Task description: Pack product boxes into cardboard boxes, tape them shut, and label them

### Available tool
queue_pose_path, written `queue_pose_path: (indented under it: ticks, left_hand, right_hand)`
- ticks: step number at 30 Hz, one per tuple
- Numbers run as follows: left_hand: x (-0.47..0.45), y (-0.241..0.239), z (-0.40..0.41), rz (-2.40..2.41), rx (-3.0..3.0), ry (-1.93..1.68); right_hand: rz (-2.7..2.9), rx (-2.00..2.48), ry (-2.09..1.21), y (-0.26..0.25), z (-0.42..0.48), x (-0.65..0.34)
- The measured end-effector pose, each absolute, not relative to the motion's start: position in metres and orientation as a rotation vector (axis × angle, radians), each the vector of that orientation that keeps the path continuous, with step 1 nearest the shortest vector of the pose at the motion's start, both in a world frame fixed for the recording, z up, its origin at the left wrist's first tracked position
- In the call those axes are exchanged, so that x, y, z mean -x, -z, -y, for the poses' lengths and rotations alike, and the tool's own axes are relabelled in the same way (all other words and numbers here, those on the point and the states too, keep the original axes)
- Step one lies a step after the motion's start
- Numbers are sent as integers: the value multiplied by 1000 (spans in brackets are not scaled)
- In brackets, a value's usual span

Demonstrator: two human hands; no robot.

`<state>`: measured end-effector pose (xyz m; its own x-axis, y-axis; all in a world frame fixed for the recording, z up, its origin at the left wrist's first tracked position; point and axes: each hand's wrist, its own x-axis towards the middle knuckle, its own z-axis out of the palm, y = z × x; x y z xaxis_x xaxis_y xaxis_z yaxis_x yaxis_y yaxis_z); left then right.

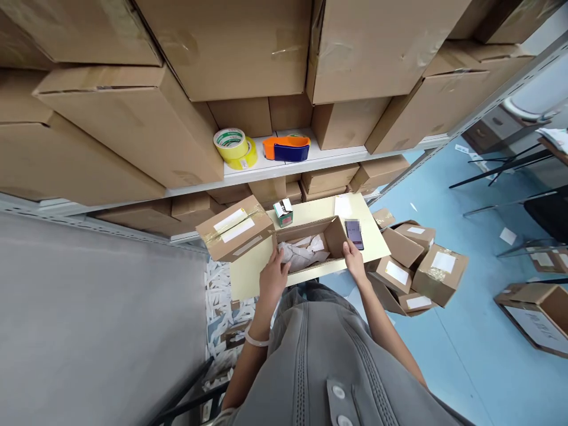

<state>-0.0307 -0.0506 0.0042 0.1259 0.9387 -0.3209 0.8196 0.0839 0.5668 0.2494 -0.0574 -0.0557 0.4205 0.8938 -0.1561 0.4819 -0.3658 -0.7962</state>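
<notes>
Paper (302,254) lay crumpled inside an open box (336,235), which stood on the pale surface (375,241). The left hand (271,277) and the right hand (354,261) had fingers curled in on its near corners, gripping the walls. Opening looked done; the paper had not been taken out nor the top closed, and whether anything lay beneath was hidden. A small green box (284,217) stood outside, just beyond the left end. Taped, labelled cardboard (242,220) lay at that end too; whether lid or separate box, the view did not settle.

open box (334,235) partly hidden, phone screen (354,235) unreadable
</notes>
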Motion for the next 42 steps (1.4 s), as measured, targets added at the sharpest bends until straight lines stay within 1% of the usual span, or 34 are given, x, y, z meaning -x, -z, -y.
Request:
queue_pose_path:
  ticks: [2,5,7,11,15,17,19,26,29,31,34,37,39,42]
  left_hand:
    - [40,-15,32,-1749,-1846,-314]
    - [49,-27,-17,-1744,-1998,-523]
    - [46,-28,-61,-1665,-2063,-528]
    - [22,-10,-142,-1496,-2131,-169]
    - [-3,14,-182,-1332,-2164,255]
    - [-10,24,-187,-1295,-2186,350]
    - [-12,32,-187,-1304,-2222,344]
    - [-9,48,-184,-1438,-2252,187]
    - [-4,44,-183,-1524,-2204,87]
    - [3,34,-178,-1576,-2150,-74]
    - [20,3,-159,-1585,-2052,-438]
    - [41,-44,-121,-1548,-1964,-802]
    - [55,-75,-89,-1522,-1909,-926]
    - [67,-103,-41,-1487,-1706,-990]
  right_hand:
    - [1167,2005,-772,56,57,-250]
    - [1165,2015,-780,56,55,-250]
    - [1178,2021,-787,55,53,-250]
    - [1200,2038,-812,49,51,-250]
    - [1218,2054,-862,41,54,-248]
    - [1211,2068,-871,39,56,-247]
    - [1204,2073,-879,38,58,-248]
    - [1231,2066,-927,36,56,-253]
    - [1249,2109,-943,35,53,-253]
    - [1273,2117,-965,34,52,-253]
    - [1332,2126,-932,27,50,-254]
    - [1372,2123,-701,10,44,-256]
    - [1397,2000,-604,-8,35,-254]
    - [1414,1725,-704,-37,22,-243]
